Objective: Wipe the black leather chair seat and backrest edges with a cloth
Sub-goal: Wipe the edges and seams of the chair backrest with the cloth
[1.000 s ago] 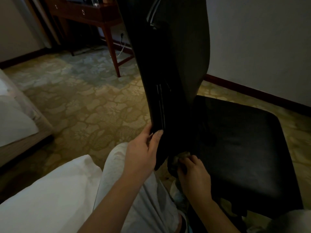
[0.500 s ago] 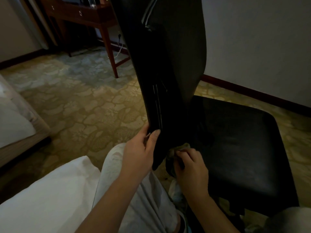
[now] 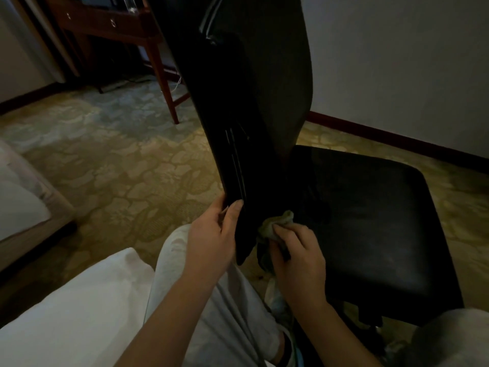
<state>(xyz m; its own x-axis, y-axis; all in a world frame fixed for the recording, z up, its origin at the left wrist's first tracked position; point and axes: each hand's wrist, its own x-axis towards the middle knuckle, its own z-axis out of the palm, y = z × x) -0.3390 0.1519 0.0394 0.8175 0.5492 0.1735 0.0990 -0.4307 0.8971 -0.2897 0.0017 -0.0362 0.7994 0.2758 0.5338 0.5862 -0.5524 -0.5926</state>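
Note:
A black leather chair stands side-on in front of me: its tall backrest (image 3: 246, 102) rises through the middle of the view and its square seat (image 3: 370, 221) spreads to the right. My left hand (image 3: 211, 239) grips the lower edge of the backrest, thumb on the near face. My right hand (image 3: 299, 258) holds a bunched greenish cloth (image 3: 277, 223) against the gap where the backrest's lower end meets the seat's rear corner. The lower part of the cloth is hidden under my fingers.
My legs in light trousers (image 3: 211, 313) lie below the hands, with a white pillow or bedding (image 3: 79, 319) to the left. A patterned carpet (image 3: 119, 168) covers the floor. A wooden desk (image 3: 111, 25) stands at the back left, a wall (image 3: 397, 62) close behind the chair.
My right hand has moved the cloth a little upward along the base of the backrest, so more cloth shows. My left hand keeps its grip on the backrest edge.

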